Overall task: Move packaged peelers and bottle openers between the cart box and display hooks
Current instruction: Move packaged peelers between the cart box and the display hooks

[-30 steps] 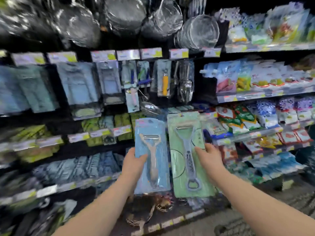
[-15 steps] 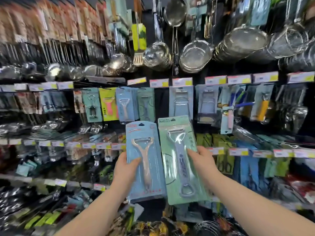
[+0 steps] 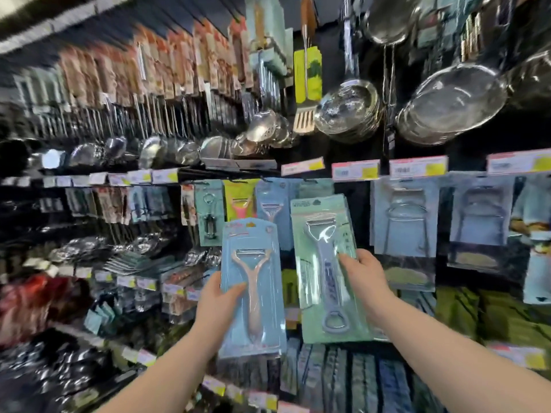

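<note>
My left hand (image 3: 219,305) grips a blue-carded peeler pack (image 3: 253,290) with a pale pink peeler inside, held upright in front of the display. My right hand (image 3: 362,277) grips a green-carded bottle opener pack (image 3: 323,269) by its right edge, a little higher than the blue pack. Behind them, on hooks under the price tags, hang matching packs: a blue peeler pack (image 3: 269,204), a yellow-green pack with a pink peeler (image 3: 240,201) and a teal pack (image 3: 208,213). The cart box is out of view.
Steel strainers and ladles (image 3: 347,110) hang from the top row. Larger blue carded packs (image 3: 405,216) hang at the right. A row of price tags (image 3: 354,171) runs above the hooks. Lower shelves hold blurred packaged goods.
The view has swung up and left, from the shelves at the right to the peeler hooks. Both hands have carried their packs higher, closer to the hanging packs.
</note>
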`<state>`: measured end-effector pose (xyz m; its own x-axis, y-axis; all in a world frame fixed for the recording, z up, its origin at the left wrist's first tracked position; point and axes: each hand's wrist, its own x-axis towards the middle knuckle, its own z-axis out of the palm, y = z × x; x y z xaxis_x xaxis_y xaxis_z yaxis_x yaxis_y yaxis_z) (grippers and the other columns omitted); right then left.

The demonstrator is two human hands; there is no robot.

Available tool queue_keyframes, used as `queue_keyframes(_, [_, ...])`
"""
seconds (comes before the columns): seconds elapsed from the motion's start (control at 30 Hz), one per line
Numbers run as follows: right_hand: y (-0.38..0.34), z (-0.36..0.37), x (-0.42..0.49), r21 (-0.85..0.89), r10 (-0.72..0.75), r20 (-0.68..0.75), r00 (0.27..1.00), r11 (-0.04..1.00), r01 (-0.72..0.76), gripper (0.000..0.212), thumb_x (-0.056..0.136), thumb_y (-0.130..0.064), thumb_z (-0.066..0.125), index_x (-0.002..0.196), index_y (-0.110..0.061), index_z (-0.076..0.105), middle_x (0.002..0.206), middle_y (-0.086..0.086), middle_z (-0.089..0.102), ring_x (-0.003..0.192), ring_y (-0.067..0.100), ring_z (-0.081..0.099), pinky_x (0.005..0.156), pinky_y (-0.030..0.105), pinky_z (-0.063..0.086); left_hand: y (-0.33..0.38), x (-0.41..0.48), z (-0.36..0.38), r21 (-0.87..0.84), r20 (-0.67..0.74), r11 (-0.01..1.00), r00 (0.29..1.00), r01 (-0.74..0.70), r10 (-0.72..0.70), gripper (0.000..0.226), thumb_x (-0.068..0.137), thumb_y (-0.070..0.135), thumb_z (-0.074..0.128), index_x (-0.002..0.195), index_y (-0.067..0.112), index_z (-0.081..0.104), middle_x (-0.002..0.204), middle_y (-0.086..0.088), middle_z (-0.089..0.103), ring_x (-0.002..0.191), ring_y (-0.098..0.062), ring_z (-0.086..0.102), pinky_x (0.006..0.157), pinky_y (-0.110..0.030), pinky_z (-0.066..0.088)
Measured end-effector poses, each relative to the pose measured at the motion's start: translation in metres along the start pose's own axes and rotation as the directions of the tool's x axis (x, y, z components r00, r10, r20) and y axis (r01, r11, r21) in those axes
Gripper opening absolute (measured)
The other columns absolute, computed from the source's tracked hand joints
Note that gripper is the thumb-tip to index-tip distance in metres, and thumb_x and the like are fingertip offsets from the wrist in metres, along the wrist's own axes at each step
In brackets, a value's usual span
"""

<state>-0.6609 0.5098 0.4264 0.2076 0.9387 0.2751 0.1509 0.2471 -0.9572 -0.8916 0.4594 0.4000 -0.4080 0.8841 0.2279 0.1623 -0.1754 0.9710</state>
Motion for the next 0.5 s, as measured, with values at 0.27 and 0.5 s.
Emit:
queue_keyframes(0.27, [0.002, 0.038, 0.089, -0.010, -0.006, 0.028, 1.000, 1.000, 0.006, 0.013, 0.093, -0.025, 0.049, 0.091, -0.015, 0.056, 0.076, 0.001, 0.054, 0.061, 0.013, 0.044, 0.053, 0.026, 0.036, -0.013, 0.086, 0.024, -0.080, -0.018, 0.996, 0.999, -0.033, 0.032, 0.020, 0.084, 0.005, 0.059, 0.092, 0.024, 0.059, 0.075, 0.001, 0.067, 0.052, -0.009, 0.056, 0.043, -0.024, 0.039])
queue_keyframes(0.5, [0.009, 0.056, 0.116, -0.051, -0.094, -0.037, 0.995, 0.995, 0.092, 0.021, 0.091, -0.023, 0.049, 0.084, -0.004, 0.052, 0.071, 0.002, 0.045, 0.062, 0.015, 0.037, 0.055, 0.029, 0.031, -0.021, 0.144, 0.041, -0.134, 0.038, 0.991, 0.999, -0.027, 0.032, 0.019, 0.084, 0.004, 0.060, 0.099, 0.015, 0.061, 0.092, -0.008, 0.069, 0.077, -0.024, 0.064, 0.067, -0.035, 0.049])
